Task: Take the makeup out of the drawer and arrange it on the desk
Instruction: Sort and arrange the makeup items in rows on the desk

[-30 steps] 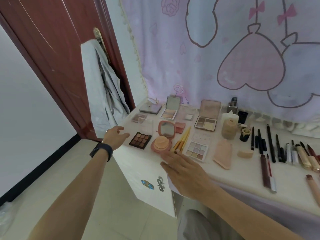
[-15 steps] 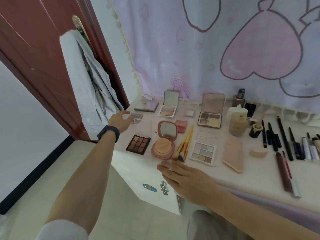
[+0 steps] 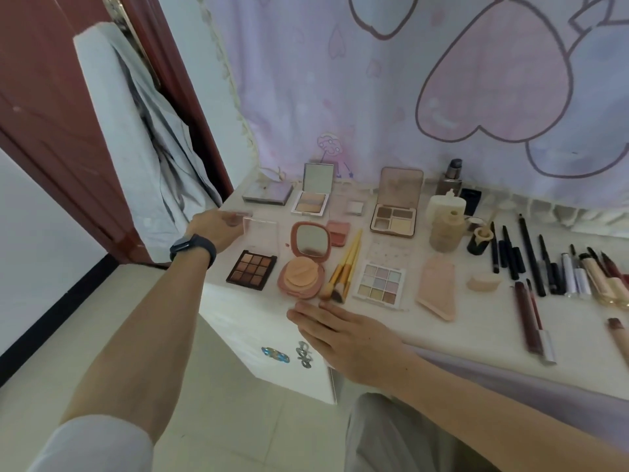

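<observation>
The left hand (image 3: 218, 229) has slid up the desk's (image 3: 476, 338) left edge onto a clear case (image 3: 262, 229), grip unclear, the right hand (image 3: 343, 335) lying flat at the front edge, makeup (image 3: 252, 269) already laid out: only tidying remains, I'd say.

Smooth desk (image 3: 493, 338), cloth curtain (image 3: 340, 80), clear plastic palette (image 3: 262, 229), mirrored pink compact (image 3: 309, 238).

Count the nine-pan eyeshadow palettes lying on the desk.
2. The brown-toned palette lies near the front left corner, left of the pink round compact; the pastel palette lies right of the yellow-handled brushes. None seems hidden.
</observation>
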{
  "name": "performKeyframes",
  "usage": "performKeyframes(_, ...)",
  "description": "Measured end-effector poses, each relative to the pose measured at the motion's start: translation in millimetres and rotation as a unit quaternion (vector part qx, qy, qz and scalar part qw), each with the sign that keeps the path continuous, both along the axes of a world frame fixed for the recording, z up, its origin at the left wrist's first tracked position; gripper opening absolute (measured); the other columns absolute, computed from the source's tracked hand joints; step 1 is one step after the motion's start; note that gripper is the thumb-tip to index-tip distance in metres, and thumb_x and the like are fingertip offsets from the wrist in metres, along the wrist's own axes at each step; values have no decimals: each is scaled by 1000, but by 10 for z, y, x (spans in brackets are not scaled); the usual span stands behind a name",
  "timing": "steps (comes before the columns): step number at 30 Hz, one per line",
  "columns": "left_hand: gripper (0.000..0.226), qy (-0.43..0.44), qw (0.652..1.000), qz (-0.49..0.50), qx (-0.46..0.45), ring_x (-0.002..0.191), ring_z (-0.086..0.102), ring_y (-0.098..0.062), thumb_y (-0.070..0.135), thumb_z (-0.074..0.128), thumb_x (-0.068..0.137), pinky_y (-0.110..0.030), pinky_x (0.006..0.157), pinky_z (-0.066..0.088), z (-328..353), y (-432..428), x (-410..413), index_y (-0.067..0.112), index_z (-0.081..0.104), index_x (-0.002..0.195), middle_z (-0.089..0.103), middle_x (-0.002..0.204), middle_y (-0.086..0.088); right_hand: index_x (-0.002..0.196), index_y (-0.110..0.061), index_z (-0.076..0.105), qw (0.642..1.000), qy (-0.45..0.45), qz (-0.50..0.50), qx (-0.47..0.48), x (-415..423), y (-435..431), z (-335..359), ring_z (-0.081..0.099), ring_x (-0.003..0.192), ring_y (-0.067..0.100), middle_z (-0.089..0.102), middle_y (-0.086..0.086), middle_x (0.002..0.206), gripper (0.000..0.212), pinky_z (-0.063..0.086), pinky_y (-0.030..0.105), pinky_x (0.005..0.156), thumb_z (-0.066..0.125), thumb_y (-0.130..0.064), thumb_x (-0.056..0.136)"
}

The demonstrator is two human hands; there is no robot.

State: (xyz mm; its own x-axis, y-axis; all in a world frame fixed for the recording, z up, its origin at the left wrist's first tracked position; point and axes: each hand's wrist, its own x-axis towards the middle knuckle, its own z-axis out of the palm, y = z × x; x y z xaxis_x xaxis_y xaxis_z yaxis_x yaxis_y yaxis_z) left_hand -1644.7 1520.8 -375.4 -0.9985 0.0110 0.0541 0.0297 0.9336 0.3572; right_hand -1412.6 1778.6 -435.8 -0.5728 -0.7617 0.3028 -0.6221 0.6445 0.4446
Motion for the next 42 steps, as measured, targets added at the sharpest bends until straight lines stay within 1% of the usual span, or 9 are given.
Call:
performKeyframes(5, 50, -3, 998, 46, 47, 100, 65, -31, 64, 64, 83, -34, 83, 54, 110, -78, 280, 25, 74, 112, 71, 112, -9, 144, -10, 54, 1000, 3, 2, 24, -19, 12, -39, 37, 148, 26, 43, 7, 158, 50, 28, 39, 121, 29, -19, 102)
performKeyframes(13, 55, 61, 922, 136, 359, 102, 65, -11, 75, 69, 70, -31, 93, 51, 411, -256, 975, 34, 71, 106, 73, 103, 10, 139, -10, 59, 1000, -12, 5, 22, -26, 16, -42, 38, 147, 28, 44, 9, 156, 50, 26, 41, 120, 42, -24, 94)
performKeyframes(17, 38, 107, 865, 106, 479, 91, 70, -7, 63, 74, 67, -31, 88, 56, 576, -151, 1445, 39, 71, 97, 74, 95, 9, 128, -9, 68, 998, -54, 1, 12, -4, 5, 10, 44, 143, 29, 48, 11, 153, 44, 36, 43, 118, 58, -22, 87)
performKeyframes(23, 42, 72, 874, -34, 479, 100, 69, -4, 66, 78, 70, -22, 83, 55, 686, 375, 2132, 38, 75, 101, 73, 105, 17, 139, -13, 61, 987, -132, -27, -91, 191, -26, 180, 46, 142, 23, 54, 6, 149, 54, 35, 38, 118, 71, -13, 86)
performKeyframes(26, 32, 70, 878, -99, 462, 95, 69, -5, 50, 83, 75, -19, 80, 55, 651, 676, 2378, 36, 75, 102, 74, 101, 16, 139, -26, 58, 871, -270, -120, -391, 500, 32, 310, 58, 126, 11, 65, -7, 135, 39, 48, 34, 105, 43, -22, 104)
performKeyframes(30, 46, 40, 894, -178, 410, 94, 65, -1, 22, 84, 77, -14, 78, 52, 517, 1083, 2651, 34, 66, 118, 69, 105, 18, 113, -24, 70, 510, -368, -180, -756, 897, 445, 576, 73, 98, 16, 78, -7, 102, 25, 54, 31, 83, 48, -34, 106)
performKeyframes(32, 58, 46, 904, -225, 360, 98, 64, -4, 24, 85, 75, -18, 82, 53, 460, 1334, 2800, 34, 60, 126, 67, 110, 16, 112, -13, 71, 389, -403, -172, -811, 1070, 745, 648, 75, 95, 28, 78, 5, 102, 40, 56, 35, 76, 50, -45, 100)
performKeyframes(37, 70, 31, 893, -355, 276, 111, 59, -3, 29, 81, 72, -21, 91, 47, 294, 1961, 3133, 38, 49, 134, 65, 118, 16, 102, -11, 79, 331, -394, -200, -834, 1505, 1271, 613, 74, 73, 24, 77, 19, 92, 44, 59, 27, 58, 76, -43, 71)
performKeyframes(42, 67, 54, 879, -358, 310, 119, 56, -3, 34, 82, 77, -26, 97, 48, 118, 2414, 3316, 28, 51, 137, 61, 128, 17, 89, -13, 83, 257, -352, -195, -878, 1819, 1588, 511, 70, 62, 17, 76, 17, 82, 22, 58, 22, 56, 78, -27, 72)
